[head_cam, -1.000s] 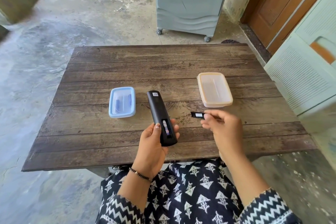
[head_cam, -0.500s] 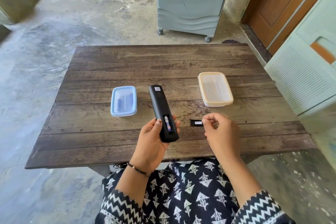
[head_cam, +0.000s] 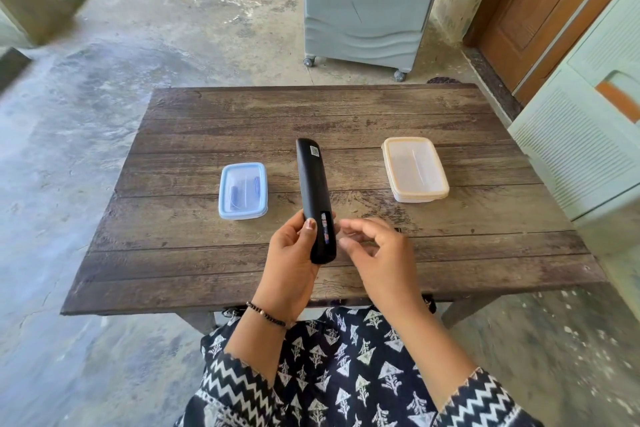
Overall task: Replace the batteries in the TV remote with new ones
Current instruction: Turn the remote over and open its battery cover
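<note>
Patterned cloth in black and white covers the lap point(head_cam: 346, 367) at the near edge, with zigzag-trimmed sleeves point(head_cam: 485, 399) on both forearms. Just beyond it the left hand point(head_cam: 291, 263) has its grip clenched round the lower end of a black remote point(head_cam: 316, 198), thumb laid on the back beside the open battery bay, where a battery point(head_cam: 324, 229) shows inside. A beaded bracelet point(head_cam: 265, 314) sits on that wrist. The remote is held above the wooden tabletop point(head_cam: 346, 114), back side up and pointing away from the person, with a small label near its far tip. Just to the right of the remote the right hand point(head_cam: 377, 253) hovers with its grip released, fingers loosely curled and holding nothing. A small dark edge shows at the tabletop just past this hand's knuckles; what it is cannot be told. Farther out, a blue lidded box point(head_cam: 243, 191) lies left of the remote with small dark things dimly seen through the lid, and a cream lidded box point(head_cam: 415, 168) lies well to the right. Beyond the tabletop stands a grey air cooler point(head_cam: 367, 3) on castors on the concrete floor point(head_cam: 138, 28), with a brown door point(head_cam: 540, 10) to its right.
</note>
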Motion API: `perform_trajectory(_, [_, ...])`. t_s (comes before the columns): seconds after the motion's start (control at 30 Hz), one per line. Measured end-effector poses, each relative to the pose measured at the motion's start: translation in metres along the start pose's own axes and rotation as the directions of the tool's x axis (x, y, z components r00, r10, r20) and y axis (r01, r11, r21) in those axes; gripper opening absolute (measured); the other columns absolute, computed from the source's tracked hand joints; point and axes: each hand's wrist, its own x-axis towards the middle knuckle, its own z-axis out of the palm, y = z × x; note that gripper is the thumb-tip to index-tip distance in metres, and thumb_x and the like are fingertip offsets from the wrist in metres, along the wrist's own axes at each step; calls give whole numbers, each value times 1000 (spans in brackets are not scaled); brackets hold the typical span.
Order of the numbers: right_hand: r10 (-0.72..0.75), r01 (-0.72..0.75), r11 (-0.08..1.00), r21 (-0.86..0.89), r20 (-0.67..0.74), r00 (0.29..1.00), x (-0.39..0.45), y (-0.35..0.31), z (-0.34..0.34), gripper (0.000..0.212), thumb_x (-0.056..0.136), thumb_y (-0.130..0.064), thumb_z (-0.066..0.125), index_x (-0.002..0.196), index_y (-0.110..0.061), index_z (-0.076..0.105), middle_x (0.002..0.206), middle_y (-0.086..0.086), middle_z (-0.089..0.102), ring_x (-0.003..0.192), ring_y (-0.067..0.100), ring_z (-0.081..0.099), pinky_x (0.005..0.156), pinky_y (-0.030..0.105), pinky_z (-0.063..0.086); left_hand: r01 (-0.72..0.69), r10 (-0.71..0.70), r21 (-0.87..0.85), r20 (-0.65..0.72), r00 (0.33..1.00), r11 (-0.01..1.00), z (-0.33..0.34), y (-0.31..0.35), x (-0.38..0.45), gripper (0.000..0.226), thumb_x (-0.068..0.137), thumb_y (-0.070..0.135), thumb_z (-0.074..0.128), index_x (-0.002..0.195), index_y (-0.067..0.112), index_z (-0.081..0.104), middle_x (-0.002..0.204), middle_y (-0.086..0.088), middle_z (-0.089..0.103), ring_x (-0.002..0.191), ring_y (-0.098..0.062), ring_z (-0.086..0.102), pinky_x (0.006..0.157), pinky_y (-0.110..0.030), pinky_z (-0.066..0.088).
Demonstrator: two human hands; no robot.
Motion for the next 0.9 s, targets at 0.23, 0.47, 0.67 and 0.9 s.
perform_trajectory(0.23, [460,-483,451,751,268,846,0,-2,16,18,90,1,52,91,-10,67,87,5,71,79,13,69,73,24,56,-221,279,574,-14,960,789,10,2,-1,43,88,3,55,129,17,53,116,4,65,104,-4,61,95,-21,47])
perform_trajectory(0.47, [384,-410,691,596,178,906,-1,-2,14,18,84,2,60,95,-10,69,91,6,73,82,17,70,73,26,57,-129,169,385,-70,983,914,10,-3,4,36,89,-1,52,122,14,59,103,-1,69,90,-11,63,82,-27,53])
perform_trajectory(0.67, [-277,277,939,-202,29,960,3,4,2,23,78,-6,71,101,-8,70,92,4,72,79,13,67,73,23,55,22,-19,37,-64,998,999,11,6,3,22,96,5,40,98,4,61,83,-13,60,74,-21,55,69,-35,47])
perform_trajectory(0.9, [-475,555,762,-333,294,829,20,6,-14,13,80,-6,64,90,-1,71,81,12,70,68,26,67,57,38,58,67,-68,-27,-26,997,997,6,7,5,22,95,5,40,99,2,61,79,-12,63,66,-18,60,64,-34,50])
